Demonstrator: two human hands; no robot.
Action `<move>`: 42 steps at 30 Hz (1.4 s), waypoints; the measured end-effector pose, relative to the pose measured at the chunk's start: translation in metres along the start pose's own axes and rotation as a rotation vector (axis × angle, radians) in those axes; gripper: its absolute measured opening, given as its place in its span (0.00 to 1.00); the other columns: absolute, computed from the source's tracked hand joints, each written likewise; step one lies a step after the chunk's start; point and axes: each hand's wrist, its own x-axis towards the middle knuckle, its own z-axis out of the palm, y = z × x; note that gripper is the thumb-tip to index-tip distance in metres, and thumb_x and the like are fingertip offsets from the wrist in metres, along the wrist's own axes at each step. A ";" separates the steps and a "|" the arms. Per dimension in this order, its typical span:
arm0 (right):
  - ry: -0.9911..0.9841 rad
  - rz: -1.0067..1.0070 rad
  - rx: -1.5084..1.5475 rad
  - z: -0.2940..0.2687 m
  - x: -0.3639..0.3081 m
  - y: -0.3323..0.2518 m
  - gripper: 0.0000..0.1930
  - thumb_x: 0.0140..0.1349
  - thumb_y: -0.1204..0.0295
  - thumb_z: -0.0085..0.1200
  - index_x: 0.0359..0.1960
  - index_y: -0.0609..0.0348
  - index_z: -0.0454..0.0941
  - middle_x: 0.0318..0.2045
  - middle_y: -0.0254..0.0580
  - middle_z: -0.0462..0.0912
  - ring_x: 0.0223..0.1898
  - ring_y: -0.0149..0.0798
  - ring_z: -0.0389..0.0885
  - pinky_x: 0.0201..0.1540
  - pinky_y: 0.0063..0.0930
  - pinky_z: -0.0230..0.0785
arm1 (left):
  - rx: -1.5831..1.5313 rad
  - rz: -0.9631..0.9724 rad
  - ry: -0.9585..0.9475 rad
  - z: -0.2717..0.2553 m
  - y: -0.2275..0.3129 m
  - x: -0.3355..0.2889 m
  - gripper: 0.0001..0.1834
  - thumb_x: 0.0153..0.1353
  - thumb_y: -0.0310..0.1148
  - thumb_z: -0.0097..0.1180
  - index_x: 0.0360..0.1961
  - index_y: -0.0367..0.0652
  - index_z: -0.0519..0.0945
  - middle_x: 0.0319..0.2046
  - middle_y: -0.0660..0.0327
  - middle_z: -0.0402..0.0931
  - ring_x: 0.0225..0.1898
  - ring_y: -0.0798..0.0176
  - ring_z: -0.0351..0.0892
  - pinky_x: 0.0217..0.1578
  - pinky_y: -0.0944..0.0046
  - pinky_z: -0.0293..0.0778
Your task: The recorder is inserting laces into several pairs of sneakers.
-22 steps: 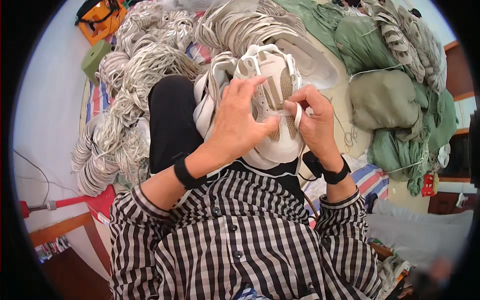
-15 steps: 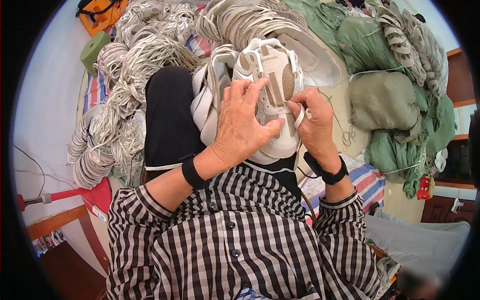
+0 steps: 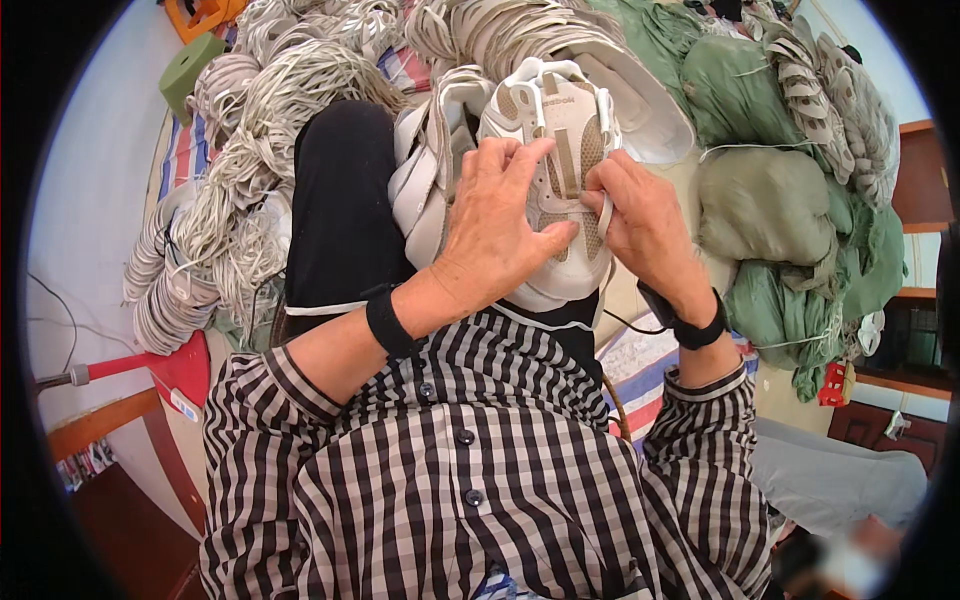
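A white and beige shoe upper [image 3: 564, 165] with tan mesh panels lies over my lap, its rounded toe pointing toward me. My left hand [image 3: 492, 228] holds it from the left, with curled fingers along the eyelet edge and the thumb on the front part. On its right side, my right hand [image 3: 645, 222] is closed in a pinch on a thin white shoelace [image 3: 606, 215]. The lace's tip is hidden by the fingers. More white uppers [image 3: 430, 185] are bunched against its left side, beside my black-clad knee.
Bundles of pale laces [image 3: 250, 150] and stacked uppers [image 3: 500, 35] lie left and ahead. Green sacks [image 3: 765, 205] stand on the right. A green roll [image 3: 190, 78] sits at the far left. Another person's grey-clad leg [image 3: 835, 475] shows at lower right.
Both hands and the upper sit slightly higher and farther right in view. The right hand's fingers have closed in nearer the eyelet edge, and less of the lace loop shows.
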 end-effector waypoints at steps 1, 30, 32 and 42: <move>-0.007 -0.017 0.092 -0.001 0.002 0.002 0.08 0.50 0.85 0.50 0.30 0.61 0.68 0.26 0.47 0.71 0.30 0.53 0.74 0.30 0.44 0.65 | 0.000 -0.006 0.001 0.000 0.000 0.000 0.37 0.42 0.37 0.65 0.56 0.37 0.68 0.46 0.50 0.63 0.48 0.46 0.63 0.53 0.53 0.63; 0.008 0.366 0.356 0.004 -0.007 0.016 0.09 0.56 0.76 0.60 0.32 0.64 0.72 0.23 0.37 0.76 0.25 0.29 0.72 0.30 0.26 0.67 | -0.022 0.080 -0.047 -0.002 -0.011 0.003 0.40 0.42 0.37 0.70 0.58 0.40 0.66 0.47 0.50 0.62 0.51 0.46 0.63 0.53 0.52 0.64; 0.040 0.393 0.388 0.006 -0.011 0.016 0.08 0.56 0.76 0.60 0.33 0.63 0.72 0.23 0.37 0.77 0.25 0.29 0.73 0.30 0.25 0.67 | -0.023 0.070 -0.041 -0.002 -0.011 0.003 0.40 0.42 0.37 0.70 0.58 0.40 0.66 0.47 0.51 0.62 0.50 0.46 0.63 0.53 0.52 0.64; 0.111 -0.014 -0.096 0.013 -0.004 -0.003 0.14 0.48 0.84 0.51 0.39 0.60 0.72 0.31 0.47 0.79 0.35 0.51 0.78 0.37 0.36 0.71 | -0.024 0.041 -0.021 0.003 -0.008 0.004 0.41 0.40 0.34 0.72 0.57 0.41 0.66 0.46 0.51 0.62 0.51 0.47 0.63 0.53 0.52 0.63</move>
